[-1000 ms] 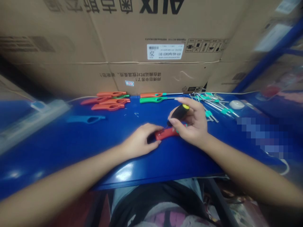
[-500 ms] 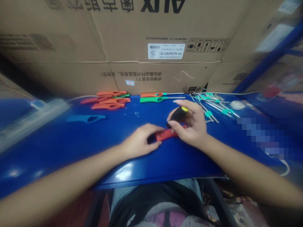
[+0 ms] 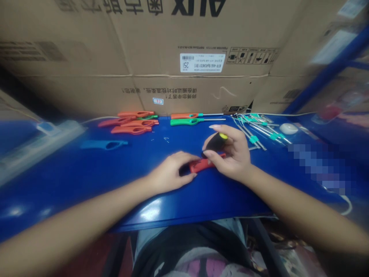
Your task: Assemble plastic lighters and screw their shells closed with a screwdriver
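Note:
A red lighter handle (image 3: 204, 164) lies on the blue tabletop in front of me. My left hand (image 3: 175, 169) grips its left end between thumb and fingers. My right hand (image 3: 235, 154) is closed around a screwdriver (image 3: 215, 143) with a black handle and a yellow end, held tilted over the red handle. The screwdriver's tip is hidden behind my right thumb and fingers. Part of the red handle passes behind that thumb.
Several orange and red lighter handles (image 3: 132, 130) lie at the back left, with a blue one (image 3: 105, 144) nearer. Two long-stemmed lighters (image 3: 184, 122) lie behind my hands. Metal tubes with green fittings (image 3: 261, 129) are at the right. A cardboard wall (image 3: 115, 57) backs the table.
The screwdriver and my right hand have shifted very slightly to the left. My left hand keeps its hold on the red lighter handle.

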`<action>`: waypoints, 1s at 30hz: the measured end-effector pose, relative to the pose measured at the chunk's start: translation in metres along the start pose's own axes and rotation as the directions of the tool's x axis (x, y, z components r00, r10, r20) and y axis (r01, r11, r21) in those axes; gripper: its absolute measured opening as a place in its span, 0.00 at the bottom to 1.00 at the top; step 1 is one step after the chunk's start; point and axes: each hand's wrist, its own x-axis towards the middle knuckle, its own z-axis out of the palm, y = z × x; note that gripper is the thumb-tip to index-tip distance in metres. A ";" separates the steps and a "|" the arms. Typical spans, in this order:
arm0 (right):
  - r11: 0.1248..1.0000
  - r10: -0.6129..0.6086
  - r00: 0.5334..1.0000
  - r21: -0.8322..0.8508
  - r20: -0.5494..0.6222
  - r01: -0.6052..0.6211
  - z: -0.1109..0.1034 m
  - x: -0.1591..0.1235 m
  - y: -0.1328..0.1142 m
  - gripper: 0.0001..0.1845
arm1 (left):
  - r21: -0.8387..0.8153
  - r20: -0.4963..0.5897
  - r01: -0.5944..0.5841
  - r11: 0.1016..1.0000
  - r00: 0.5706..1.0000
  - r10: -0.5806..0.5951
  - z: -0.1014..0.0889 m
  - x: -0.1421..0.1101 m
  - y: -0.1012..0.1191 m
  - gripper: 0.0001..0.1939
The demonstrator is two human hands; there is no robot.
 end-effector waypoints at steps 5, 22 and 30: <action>0.999 0.013 1.000 -0.038 0.016 -0.012 0.002 0.002 0.001 0.31 | -0.016 0.005 0.008 1.000 1.000 -0.008 0.000 0.000 -0.001 0.20; 0.959 0.105 0.929 -0.284 0.355 0.000 -0.006 0.060 -0.018 0.22 | -0.045 0.025 0.030 0.999 0.999 -0.029 -0.001 0.001 0.002 0.20; 0.992 0.101 0.914 0.027 0.394 -0.121 -0.016 0.046 -0.007 0.23 | -0.052 0.033 0.033 0.998 0.999 -0.032 -0.002 0.001 0.003 0.17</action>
